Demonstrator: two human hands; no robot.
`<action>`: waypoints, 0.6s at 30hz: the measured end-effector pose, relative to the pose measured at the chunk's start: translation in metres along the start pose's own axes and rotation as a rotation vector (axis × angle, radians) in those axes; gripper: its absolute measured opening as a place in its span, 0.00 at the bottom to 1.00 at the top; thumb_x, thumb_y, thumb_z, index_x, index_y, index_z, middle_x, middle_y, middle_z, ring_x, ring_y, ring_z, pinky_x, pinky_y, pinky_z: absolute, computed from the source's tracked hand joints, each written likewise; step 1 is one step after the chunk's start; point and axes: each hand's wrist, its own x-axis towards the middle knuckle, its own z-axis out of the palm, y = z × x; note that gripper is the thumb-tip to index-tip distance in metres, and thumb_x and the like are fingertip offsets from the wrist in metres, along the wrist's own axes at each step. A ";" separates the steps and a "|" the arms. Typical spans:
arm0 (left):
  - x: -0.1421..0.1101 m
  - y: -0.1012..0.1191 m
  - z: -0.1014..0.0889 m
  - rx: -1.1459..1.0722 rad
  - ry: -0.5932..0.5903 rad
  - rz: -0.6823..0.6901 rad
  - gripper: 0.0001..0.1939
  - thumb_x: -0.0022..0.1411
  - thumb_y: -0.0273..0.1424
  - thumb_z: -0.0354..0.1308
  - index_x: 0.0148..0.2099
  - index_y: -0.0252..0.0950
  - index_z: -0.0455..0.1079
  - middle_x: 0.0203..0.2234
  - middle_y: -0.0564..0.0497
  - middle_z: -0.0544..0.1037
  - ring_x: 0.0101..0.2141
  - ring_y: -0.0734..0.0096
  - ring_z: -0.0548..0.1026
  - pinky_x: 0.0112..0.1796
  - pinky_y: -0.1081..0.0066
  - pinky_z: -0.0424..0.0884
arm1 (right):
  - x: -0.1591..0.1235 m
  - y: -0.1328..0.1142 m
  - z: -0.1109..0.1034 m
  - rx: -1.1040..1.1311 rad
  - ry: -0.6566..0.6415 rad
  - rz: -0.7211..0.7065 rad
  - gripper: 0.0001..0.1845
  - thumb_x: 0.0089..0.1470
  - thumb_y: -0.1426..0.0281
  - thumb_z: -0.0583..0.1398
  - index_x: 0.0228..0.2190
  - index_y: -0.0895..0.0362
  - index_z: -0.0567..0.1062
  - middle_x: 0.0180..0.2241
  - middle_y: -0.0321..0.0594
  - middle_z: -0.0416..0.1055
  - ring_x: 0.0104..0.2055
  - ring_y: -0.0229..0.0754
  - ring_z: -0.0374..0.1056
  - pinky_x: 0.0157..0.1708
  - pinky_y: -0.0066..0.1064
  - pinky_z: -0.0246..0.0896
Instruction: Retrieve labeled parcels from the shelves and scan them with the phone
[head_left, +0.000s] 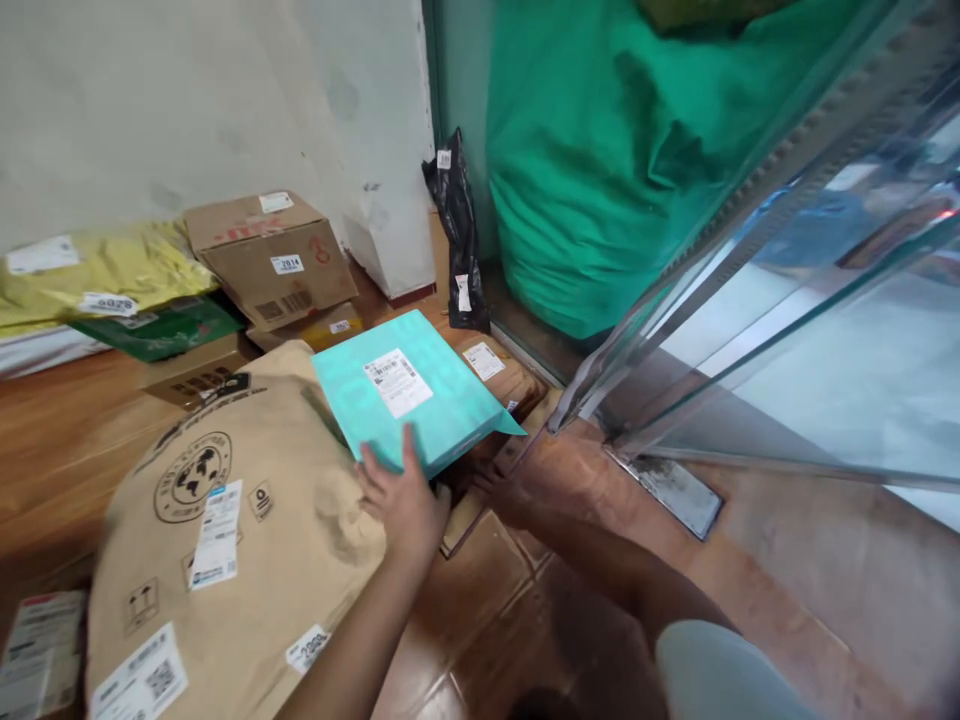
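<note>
A flat turquoise parcel (409,385) with a white shipping label rests over the edge of a large brown parcel and other packages. My left hand (405,495) lies on its near edge, fingers spread across the top. Lower and to the right, my right hand (496,485) reaches in by the parcel's near right corner. Its fingers look stretched out over brown packaging in shadow; their tips are hard to make out. A brown plastic-wrapped package (499,370) sits just behind the turquoise one. The big rounded brown parcel (300,520) bulges to the left of my left hand.
Cardboard boxes (274,255), a yellow bag (142,265) and a green package (165,325) are piled along the wall. A black wrapped parcel (459,230) leans in the corner beside a big green sack (600,170). A glass door (787,350) stands at right.
</note>
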 end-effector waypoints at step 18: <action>-0.011 -0.004 -0.002 -0.179 -0.104 0.778 0.30 0.63 0.25 0.48 0.66 0.37 0.51 0.63 0.41 0.56 0.64 0.56 0.51 0.61 0.51 0.54 | 0.030 -0.053 -0.183 0.296 0.471 -0.249 0.33 0.37 0.64 0.71 0.46 0.52 0.69 0.46 0.39 0.72 0.49 0.48 0.67 0.54 0.43 0.61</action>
